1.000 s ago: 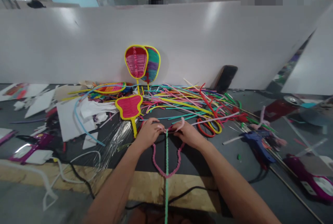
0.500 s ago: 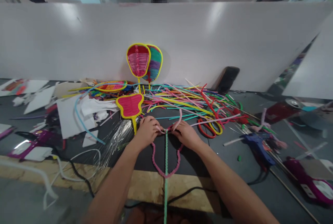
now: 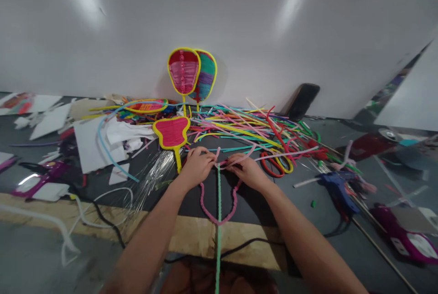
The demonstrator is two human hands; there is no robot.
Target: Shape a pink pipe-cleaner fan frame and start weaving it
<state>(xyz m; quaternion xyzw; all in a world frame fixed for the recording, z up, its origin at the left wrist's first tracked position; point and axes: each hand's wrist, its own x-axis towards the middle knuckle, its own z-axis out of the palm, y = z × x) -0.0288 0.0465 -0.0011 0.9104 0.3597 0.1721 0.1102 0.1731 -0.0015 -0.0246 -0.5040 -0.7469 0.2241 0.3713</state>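
A fan frame made of twisted pipe cleaners lies in front of me, with a pink outline (image 3: 204,209) and a mint-green twisted stem (image 3: 219,248) running down its middle and past the table edge. My left hand (image 3: 197,167) is closed at the top left of the frame, pinching a light pink pipe cleaner (image 3: 218,153) whose tip points up. My right hand (image 3: 247,170) is closed at the top right, on the same light pink strand near the stem's top. The fingers hide exactly where the strand wraps the frame.
Finished fans (image 3: 184,70) lean against the white board (image 3: 112,34), and a pink-and-yellow fan (image 3: 172,132) lies left. Loose pipe cleaners (image 3: 236,125) spread behind my hands. A phone (image 3: 303,101), a blue glue gun (image 3: 338,189) and a purple device (image 3: 404,234) sit right.
The light pink strand's upright end has shifted from beside my right hand to beside my left hand, while another length now slants up over the right fingers. The view has tilted slightly downward.
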